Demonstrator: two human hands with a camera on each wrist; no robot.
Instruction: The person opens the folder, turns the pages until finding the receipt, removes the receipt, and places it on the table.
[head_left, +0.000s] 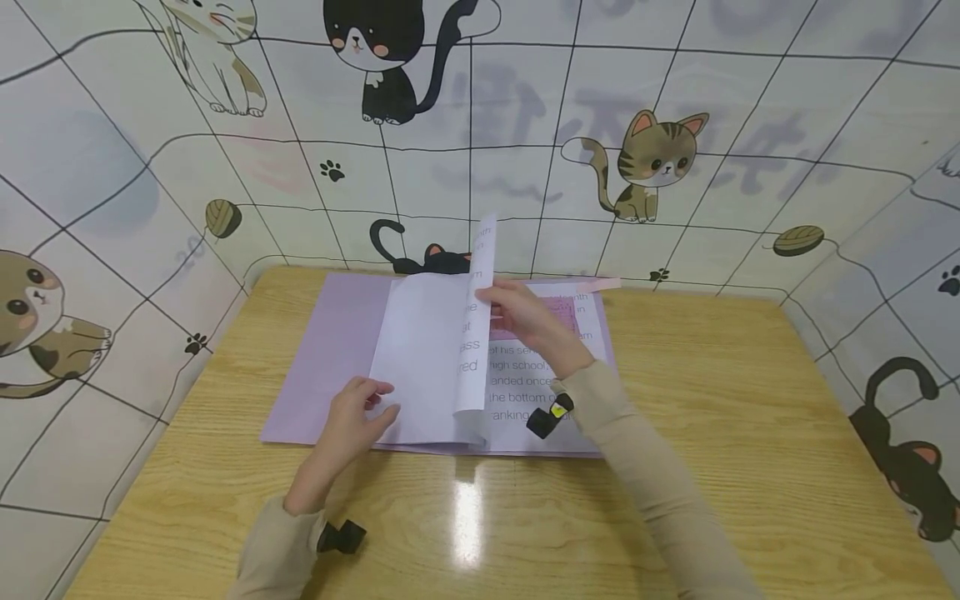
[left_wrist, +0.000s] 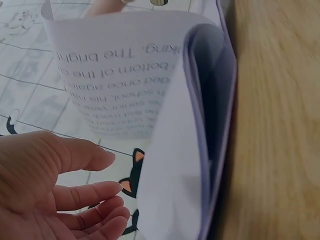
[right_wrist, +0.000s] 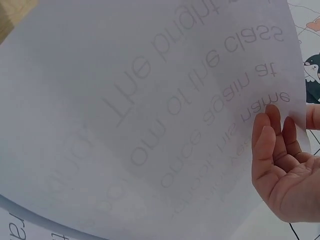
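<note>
A book with a pale purple cover (head_left: 318,358) lies spread on the table. One printed page (head_left: 474,350) stands up from the middle, bent over in a curve. My right hand (head_left: 534,318) pinches this page by its edge; in the right wrist view, fingers (right_wrist: 272,142) lie on one side and the thumb reaches round the other. Nothing is held by my left hand (head_left: 352,425), which hovers at the blank left-hand page (head_left: 423,333), thumb and fingers apart. Large print and a pink-purple patch (head_left: 561,312) show on the right-hand page (head_left: 510,425), partly behind my right arm.
The book rests near the back of a wooden table (head_left: 720,400). A wall cloth (head_left: 517,192) with cartoon cats and grid lines rises behind and on both sides. A pink tab (head_left: 603,284) sticks out at the book's upper right. Both wrists carry small black cameras.
</note>
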